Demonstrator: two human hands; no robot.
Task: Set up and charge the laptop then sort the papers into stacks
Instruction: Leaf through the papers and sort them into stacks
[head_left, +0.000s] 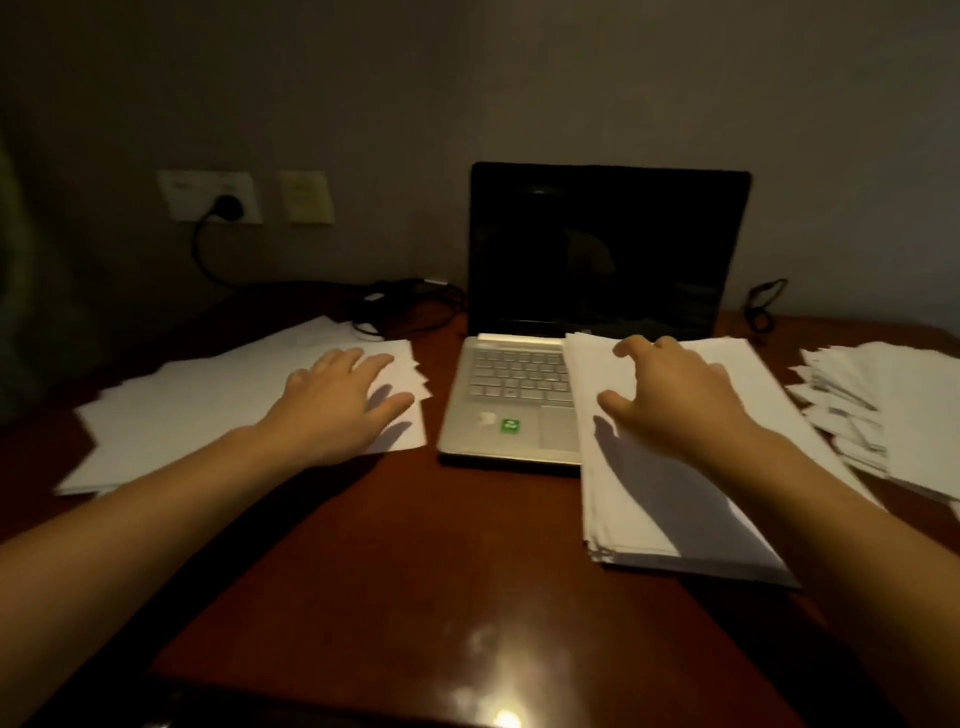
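Paper sorting beside the open silver laptop (511, 400), far centre of the brown wooden bench (415, 545).
Your left hand (337, 397) lies released, flat on loose white sheets (208, 415) at left. Your right hand (670, 395), also released, spreads on the white paper stack (649, 499) overlapping the keyboard (519, 371); a careless push could spill it.

Silver laptop (592, 270) open, screen dark — white paper stack (623, 499) overlaps its right edge; loose sheets (197, 415) left, pile (893, 415) far right.
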